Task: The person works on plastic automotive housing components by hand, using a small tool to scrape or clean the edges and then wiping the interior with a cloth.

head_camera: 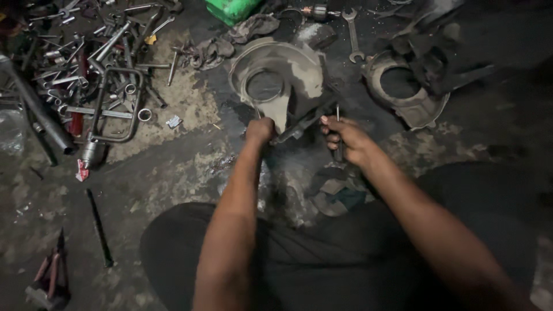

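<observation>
The person is sitting on a grimy floor (173,173), both arms reaching forward. The left hand (260,130) is closing in a fist on the lower tip of a grey metal cover (276,80), a cast piece with a round opening, which is lying on the floor just beyond the fingers. The right hand (345,140) is curling its fingers (329,131) around a thin metal tool (337,115) whose tip is pointing up out of the fist; what kind of tool it is cannot be told. A dark part (302,122) is running between the two hands against the cover's lower edge.

As a judgement, the work is standing midway: the cover is already off whatever it belongs to and lying loose on the floor, while both hands are working at its lower end, so something there is not yet freed or fitted.

Right of the right hand's fingers and farther off, a second cover (406,92) of similar shape is lying well apart. Beyond the first cover, rags (219,49), an open-ended spanner (352,34) and a green container (230,8) are lying. Far left of the left hand, a heap of sockets, rods and wrenches (86,63) is spreading across the floor.
</observation>
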